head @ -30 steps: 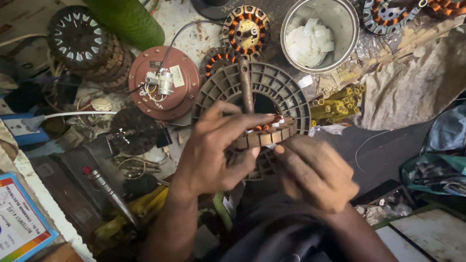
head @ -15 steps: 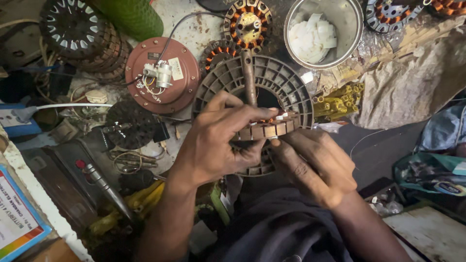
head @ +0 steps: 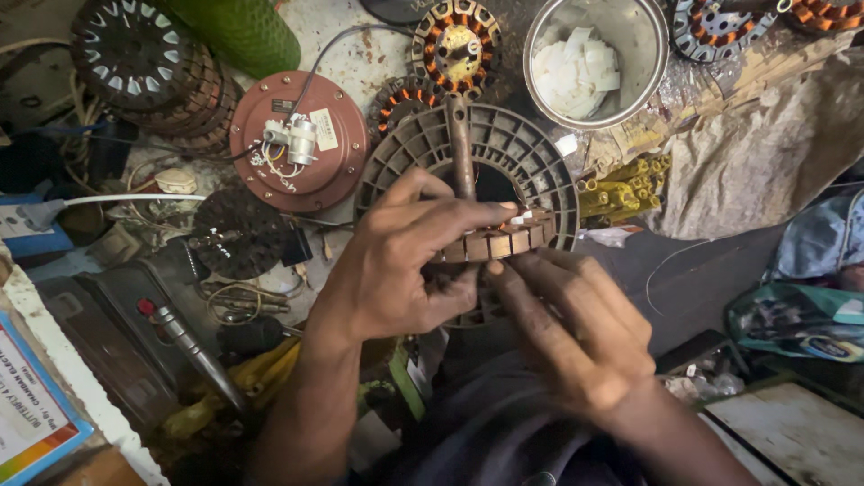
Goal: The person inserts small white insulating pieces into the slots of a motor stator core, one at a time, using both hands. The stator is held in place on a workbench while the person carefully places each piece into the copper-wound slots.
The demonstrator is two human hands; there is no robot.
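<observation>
Head view, near to far: left hand (head: 396, 270) and right hand (head: 576, 333) are close together, both clamped on a stator core (head: 499, 241), a brown laminated ring held edge-on between them. Left fingers wrap over its top, thumb underneath; right fingertips press at its lower edge. Stator sits mid-frame, above the person's lap, in front of a grey ribbed round cover (head: 522, 153) with a wooden stick (head: 461, 148) lying across it. Left of the hands: screwdriver with a red button handle (head: 180, 337) and a dark slotted disc (head: 238, 234). Further out on the bench (head: 360, 45): red-brown round motor housing (head: 299, 139) with a white capacitor and wires on top, a stack of rotor laminations (head: 135, 54), a copper-wound stator (head: 456, 40), and a steel bowl (head: 589, 58) holding white paper pieces. Yellow terminal blocks (head: 621, 184) lie right of the cover.
</observation>
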